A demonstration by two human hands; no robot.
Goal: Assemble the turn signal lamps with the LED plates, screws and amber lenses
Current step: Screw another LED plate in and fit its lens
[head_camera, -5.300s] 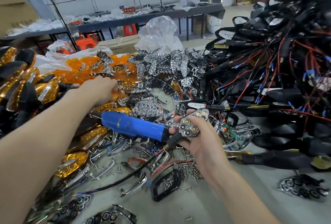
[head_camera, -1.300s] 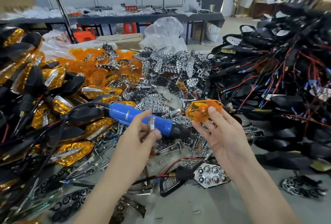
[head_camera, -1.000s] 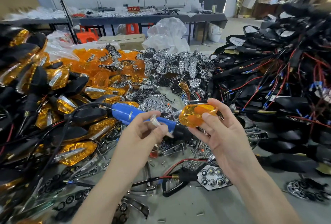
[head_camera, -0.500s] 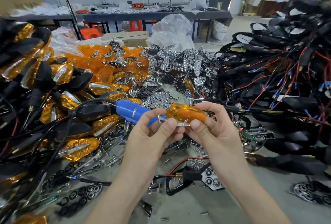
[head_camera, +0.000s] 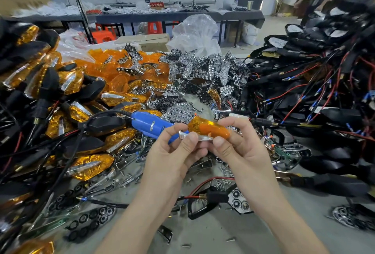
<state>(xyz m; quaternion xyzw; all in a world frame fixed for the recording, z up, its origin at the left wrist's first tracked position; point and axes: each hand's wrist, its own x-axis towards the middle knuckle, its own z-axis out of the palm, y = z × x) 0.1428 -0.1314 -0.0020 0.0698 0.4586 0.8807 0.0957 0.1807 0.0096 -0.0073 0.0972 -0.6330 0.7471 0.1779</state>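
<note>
above the table, the right hand pinches the amber lens while the left hand pinches a chrome trim to its edge; skewed pressure could pop the trim loose.

Bright, even overhead light, soft shadows, wide-angle bending at the edges, and the top corners smear with blur.

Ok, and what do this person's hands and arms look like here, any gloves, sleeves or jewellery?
The left hand and right hand are both bare: no gloves, rings or tape show. The fingernails are short and unpainted. The left forearm and right forearm are bare to the picture's bottom edge, with no sleeve, watch or wristband in view.
</note>
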